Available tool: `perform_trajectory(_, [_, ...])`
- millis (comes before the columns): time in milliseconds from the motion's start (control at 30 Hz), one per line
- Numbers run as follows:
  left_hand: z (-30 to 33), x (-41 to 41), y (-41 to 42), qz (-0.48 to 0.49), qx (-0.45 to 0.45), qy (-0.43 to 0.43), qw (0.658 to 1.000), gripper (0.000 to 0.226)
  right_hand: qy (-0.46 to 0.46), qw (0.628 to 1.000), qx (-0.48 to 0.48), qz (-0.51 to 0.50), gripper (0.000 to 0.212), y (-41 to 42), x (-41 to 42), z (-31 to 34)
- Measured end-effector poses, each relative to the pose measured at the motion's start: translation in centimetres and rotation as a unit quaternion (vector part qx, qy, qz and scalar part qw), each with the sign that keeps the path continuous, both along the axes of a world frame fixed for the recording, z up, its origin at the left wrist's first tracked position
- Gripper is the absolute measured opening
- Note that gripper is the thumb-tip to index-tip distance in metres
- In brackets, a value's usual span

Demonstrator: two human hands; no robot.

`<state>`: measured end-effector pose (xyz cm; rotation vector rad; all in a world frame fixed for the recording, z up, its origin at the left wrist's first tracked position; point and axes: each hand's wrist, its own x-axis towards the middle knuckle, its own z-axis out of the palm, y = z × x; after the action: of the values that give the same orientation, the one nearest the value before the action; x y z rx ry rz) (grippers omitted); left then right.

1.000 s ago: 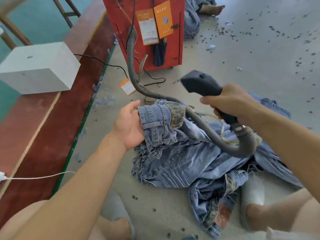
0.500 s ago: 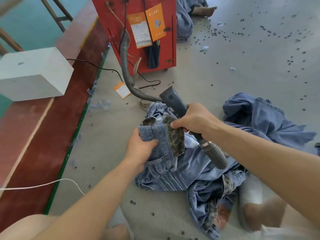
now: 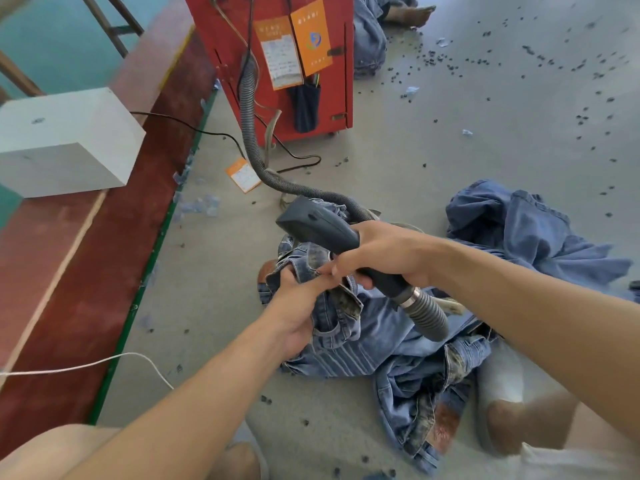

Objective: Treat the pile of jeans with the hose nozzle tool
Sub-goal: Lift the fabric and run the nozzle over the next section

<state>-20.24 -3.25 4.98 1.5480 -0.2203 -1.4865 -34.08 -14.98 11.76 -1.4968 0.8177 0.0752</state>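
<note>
Garment workshop, jeans finishing floor. Red machine cabinet (image 3: 277, 64) on bare concrete floor (image 3: 485, 150), paper tags (image 3: 294, 46) hung on its front, ribbed hose (image 3: 249, 109) running down from it. Jeans heaps (image 3: 381, 334) in front of cabinet, more denim (image 3: 369, 39) behind it. Dark lint bits (image 3: 433, 60) scattered right of cabinet; red-brown platform (image 3: 104, 244) left.

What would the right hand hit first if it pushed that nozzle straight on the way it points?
Probably bare floor: the right hand aims the nozzle up-left, past the jeans, toward the red ledge. Depth is unclear.
</note>
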Motion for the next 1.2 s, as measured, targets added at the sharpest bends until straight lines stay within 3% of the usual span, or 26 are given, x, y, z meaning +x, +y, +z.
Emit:
perform_trajectory(100, [0.3, 0.2, -0.5, 0.042, 0.048, -0.024, 0.998, 0.050, 0.021, 0.995, -0.093, -0.028, 0.026, -0.2, -0.2, 0.0])
perform_trajectory(167, [0.7, 0.2, -0.7, 0.053, 0.044, -0.024, 0.997, 0.044, 0.037, 0.981, -0.170, -0.080, 0.021, -0.6, -0.5, -0.4])
perform_trajectory(300, [1.1, 0.9, -1.4, 0.047, 0.003, 0.038, 0.998, 0.024, 0.086, 0.969, -0.202, -0.115, 0.027, -1.3, -2.1, -1.5])
perform_trajectory(400, [1.2, 0.4, -1.1, -0.029, 0.060, -0.039, 0.997, 0.061, 0.130, 0.958, -0.221, -0.126, 0.034, -0.5, -2.3, -3.0])
perform_trajectory(467, [0.3, -0.3, -1.1, -0.039, 0.076, -0.110, 0.990, 0.051, 0.143, 0.955, -0.225, -0.132, 0.031, 0.2, -1.9, -4.1])
perform_trajectory(600, [0.0, -1.0, -1.4, -0.047, 0.052, -0.091, 0.993, 0.026, 0.155, 0.942, -0.254, -0.156, 0.028, 0.9, -1.0, -5.2])
perform_trajectory(667, [0.3, -1.1, -1.5, -0.054, 0.029, -0.078, 0.995, 0.028, 0.138, 0.943, -0.245, -0.177, 0.032, 1.3, -0.5, -5.4])
perform_trajectory(800, [0.3, -1.2, -1.1, -0.123, 0.022, -0.121, 0.985, 0.094, 0.111, 0.943, -0.243, -0.197, 0.048, 1.5, 0.4, -4.9])
perform_trajectory(867, [0.4, -1.1, -0.7, -0.159, 0.029, -0.159, 0.974, 0.111, 0.115, 0.944, -0.249, -0.183, 0.050, 1.6, 0.9, -4.9])
perform_trajectory(1000, [-0.1, -0.6, -0.5, -0.121, 0.032, -0.186, 0.975, 0.070, 0.122, 0.954, -0.231, -0.150, 0.041, 1.9, 1.6, -5.3])
perform_trajectory(1200, [0.5, 0.7, -0.9, -0.065, -0.003, -0.129, 0.990, 0.059, 0.106, 0.953, -0.219, -0.179, 0.032, 1.3, 0.9, -5.6])
